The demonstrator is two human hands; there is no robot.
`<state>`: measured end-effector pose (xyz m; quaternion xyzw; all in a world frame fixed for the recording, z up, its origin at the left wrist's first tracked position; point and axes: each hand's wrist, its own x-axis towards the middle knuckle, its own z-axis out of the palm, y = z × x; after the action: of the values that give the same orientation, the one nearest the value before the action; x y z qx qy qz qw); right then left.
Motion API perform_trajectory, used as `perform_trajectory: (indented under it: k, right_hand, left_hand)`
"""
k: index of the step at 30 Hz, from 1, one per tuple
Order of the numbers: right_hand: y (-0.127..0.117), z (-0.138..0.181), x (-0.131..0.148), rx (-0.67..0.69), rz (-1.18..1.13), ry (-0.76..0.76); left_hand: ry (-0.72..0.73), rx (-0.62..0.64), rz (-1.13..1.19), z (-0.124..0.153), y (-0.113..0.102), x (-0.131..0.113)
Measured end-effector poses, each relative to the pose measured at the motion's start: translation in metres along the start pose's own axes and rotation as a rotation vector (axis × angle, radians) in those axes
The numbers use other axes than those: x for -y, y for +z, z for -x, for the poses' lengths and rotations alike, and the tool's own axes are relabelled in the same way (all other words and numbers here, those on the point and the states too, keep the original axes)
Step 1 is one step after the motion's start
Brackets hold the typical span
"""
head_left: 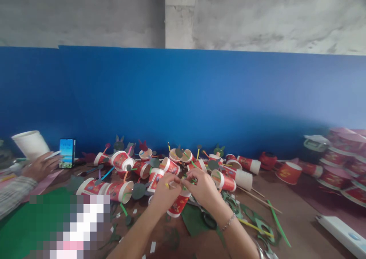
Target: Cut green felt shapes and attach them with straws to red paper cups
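Both my hands meet over a red and white paper cup (177,205) lying on the brown table. My left hand (163,193) is curled around the cup's rim from the left. My right hand (203,186), with a bracelet on the wrist, pinches small green and yellow bits at the cup's mouth; I cannot make out what they are. Just behind my hands lies a heap of similar red cups (160,167) with sticks and dark paper shapes stuck in them.
Green paper scraps (257,223) and thin sticks lie at the right of my arms. Stacked red cups (343,167) stand far right. Another person's hand (40,165) rests at the left near a phone (67,152) and a white cup (30,144). A blue board backs the table.
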<state>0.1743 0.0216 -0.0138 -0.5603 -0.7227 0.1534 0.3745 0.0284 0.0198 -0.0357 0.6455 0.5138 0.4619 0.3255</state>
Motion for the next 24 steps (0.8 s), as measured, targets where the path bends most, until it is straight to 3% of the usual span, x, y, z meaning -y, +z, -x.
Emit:
perform_trajectory:
  k: [18,24]
  right_hand:
    - [0.001,-0.004,0.003,0.103,-0.314,0.082]
    - [-0.011,-0.004,-0.004,0.338,-0.738,0.145]
  left_hand:
    - [-0.049,0.123,0.181,0.003,-0.003,-0.008]
    - [-0.206,0.304,0.473,0.005,-0.01,-0.009]
